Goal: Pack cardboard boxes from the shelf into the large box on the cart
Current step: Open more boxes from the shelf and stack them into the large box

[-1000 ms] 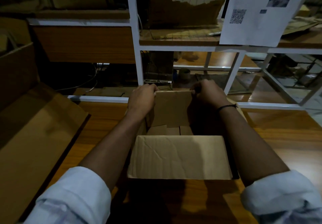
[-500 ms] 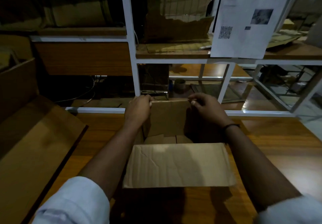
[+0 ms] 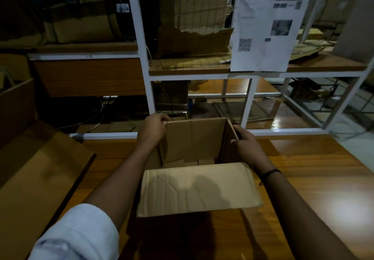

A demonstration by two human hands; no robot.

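An open box (image 3: 194,140) stands on the wooden surface (image 3: 303,178) in front of the white-framed shelf (image 3: 145,77), its near flap (image 3: 198,189) folded out toward me. My left grip (image 3: 153,128) clasps the far flap's left corner. My right grip (image 3: 245,146) grasps the top edge of the right flap. A large box (image 3: 36,178) lies open to my left, apart from it.

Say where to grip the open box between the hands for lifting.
Grip the cardboard box by the top edges of its left and right walls, from above, where the left hand and right hand sit. Those walls stand upright with open rims to hook over; the near flap splays outward and would likely bend.
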